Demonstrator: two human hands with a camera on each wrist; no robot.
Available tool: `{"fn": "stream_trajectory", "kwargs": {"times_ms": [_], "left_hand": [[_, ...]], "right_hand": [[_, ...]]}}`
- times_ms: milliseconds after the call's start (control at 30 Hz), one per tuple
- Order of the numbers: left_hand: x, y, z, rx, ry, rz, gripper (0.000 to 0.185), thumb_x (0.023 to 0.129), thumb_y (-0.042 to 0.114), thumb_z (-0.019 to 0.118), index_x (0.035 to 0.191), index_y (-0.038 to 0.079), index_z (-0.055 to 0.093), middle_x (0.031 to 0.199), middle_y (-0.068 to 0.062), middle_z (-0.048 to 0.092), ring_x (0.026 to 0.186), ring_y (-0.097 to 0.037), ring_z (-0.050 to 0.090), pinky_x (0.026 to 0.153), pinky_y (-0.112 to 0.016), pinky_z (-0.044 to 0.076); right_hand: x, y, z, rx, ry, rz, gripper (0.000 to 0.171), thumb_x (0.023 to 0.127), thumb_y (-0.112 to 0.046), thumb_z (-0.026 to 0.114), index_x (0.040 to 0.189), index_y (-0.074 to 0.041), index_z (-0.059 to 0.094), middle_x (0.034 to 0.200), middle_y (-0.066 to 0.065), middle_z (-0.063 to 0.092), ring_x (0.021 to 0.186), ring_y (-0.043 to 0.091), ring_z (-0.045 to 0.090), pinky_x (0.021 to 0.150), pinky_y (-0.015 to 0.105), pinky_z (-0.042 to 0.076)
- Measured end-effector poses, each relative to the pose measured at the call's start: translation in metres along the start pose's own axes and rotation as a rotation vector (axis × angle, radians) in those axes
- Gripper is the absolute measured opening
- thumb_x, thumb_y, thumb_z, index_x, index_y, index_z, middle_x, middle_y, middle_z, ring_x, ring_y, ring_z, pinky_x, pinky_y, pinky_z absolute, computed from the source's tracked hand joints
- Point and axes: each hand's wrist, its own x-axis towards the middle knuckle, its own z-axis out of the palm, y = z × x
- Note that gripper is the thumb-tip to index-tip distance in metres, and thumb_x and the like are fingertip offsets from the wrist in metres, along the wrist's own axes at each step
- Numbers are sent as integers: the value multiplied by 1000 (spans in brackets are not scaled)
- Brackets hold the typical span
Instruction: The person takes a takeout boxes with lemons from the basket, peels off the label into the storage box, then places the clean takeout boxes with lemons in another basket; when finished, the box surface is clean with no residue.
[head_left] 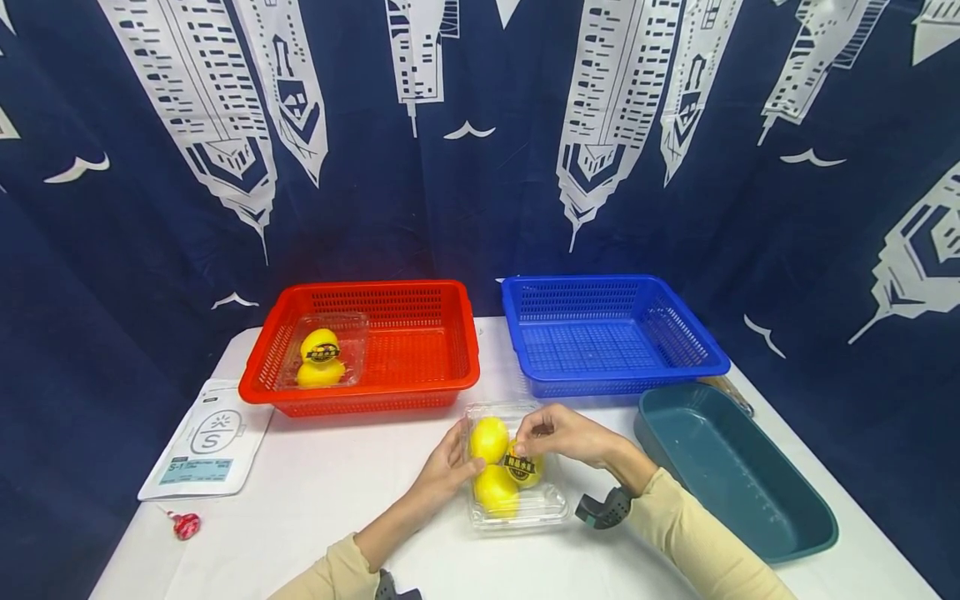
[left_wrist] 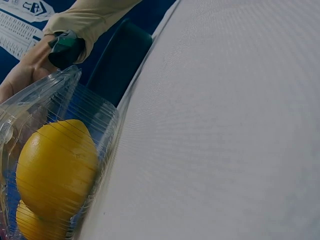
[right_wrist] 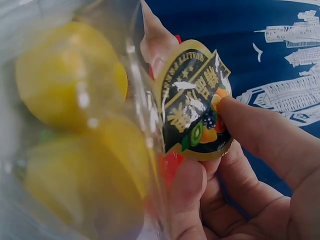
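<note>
The black-and-gold sticker (right_wrist: 192, 107) on the near clear box (head_left: 536, 504) reads 精品水果, with "QUALITY" curving along its gold rim beside small stars. A sticker with the same characters stands on the farther box (head_left: 356, 336). The white pouch (head_left: 242, 467) bears a circled "S"; its blue label (head_left: 196, 472) shows "S-1", other print too small.

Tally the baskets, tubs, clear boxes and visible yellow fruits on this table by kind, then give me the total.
Baskets: 2 (red basket, blue basket)
Tubs: 1 (teal tub)
Clear boxes: 2 (near box, far box)
Visible yellow fruits: 5 (three in the near box, two in the far box)
Total: 10
</note>
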Motion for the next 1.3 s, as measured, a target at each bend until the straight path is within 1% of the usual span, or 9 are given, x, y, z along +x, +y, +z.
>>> {"fn": "stream_trajectory", "kwargs": {"times_ms": [167, 367, 433, 567, 633, 833, 900, 1167, 1300], "left_hand": [[0, -1, 0, 16, 7, 5, 83, 90, 9, 59, 154, -3, 8, 163, -20, 8, 150, -38, 12, 122, -46, 15], [-1, -3, 0, 14, -3, 2, 85, 90, 12, 60, 155, -2, 7, 163, -21, 6, 150, -40, 9, 122, -48, 13], [-1, -4, 0, 14, -5, -3, 86, 90, 13, 61, 155, -1, 7, 163, -21, 6, 150, -40, 10, 122, -48, 14], [0, -3, -1, 20, 0, -11, 87, 89, 16, 62, 155, 0, 8, 163, -19, 7, 150, -38, 11, 122, -48, 15], [1, -3, -2, 21, 2, -11, 87, 89, 16, 62, 155, 0, 8, 163, -19, 7, 150, -38, 11, 122, -48, 15], [1, -4, -3, 10, -2, -18, 87, 88, 16, 62, 155, 0, 8, 163, -18, 6, 150, -38, 11, 122, -47, 16], [1, -4, -3, 5, -5, -16, 87, 89, 15, 62, 155, -1, 7, 163, -19, 6, 150, -38, 11, 122, -48, 15], [0, -2, -3, 0, -7, -5, 83, 90, 10, 60, 154, -4, 8, 163, -21, 7, 150, -40, 8, 122, -49, 14], [1, -2, -3, -6, -8, -5, 83, 90, 9, 60, 154, -5, 8, 163, -22, 7, 150, -39, 7, 122, -49, 13]], "right_hand": [[0, 1, 0, 14, 9, -2, 23, 89, -15, 68, 94, 7, 66, 85, -7, 67, 83, 10, 56, 84, 29, 44], [2, 5, -2, 66, 66, 40, 19, 91, -18, 67, 94, 1, 66, 86, -7, 66, 88, 11, 58, 88, 28, 48], [3, 5, -3, 67, 72, 43, 20, 92, -18, 66, 96, 1, 66, 87, -7, 66, 89, 12, 59, 89, 29, 48], [4, 2, -3, 16, 55, 34, 23, 91, -18, 66, 99, 3, 66, 89, -6, 66, 89, 13, 59, 88, 30, 48], [4, -1, -2, -19, 50, 35, 23, 90, -18, 68, 99, 3, 66, 89, -4, 66, 86, 14, 57, 85, 30, 47], [1, -8, -2, -121, 37, 51, 26, 78, -14, 79, 97, -2, 66, 86, -1, 63, 77, 14, 54, 71, 22, 49], [-2, -11, -4, -151, 35, 45, 28, 75, -14, 81, 97, -3, 66, 87, 0, 62, 77, 14, 54, 70, 21, 49], [-22, -14, -29, -250, 63, -16, 31, 73, -14, 83, 97, -4, 66, 89, 2, 64, 76, 9, 58, 69, 22, 52], [-41, -10, -46, -302, 112, 2, 31, 73, -15, 83, 97, -4, 66, 89, 4, 65, 75, 7, 59, 68, 21, 53]]}}
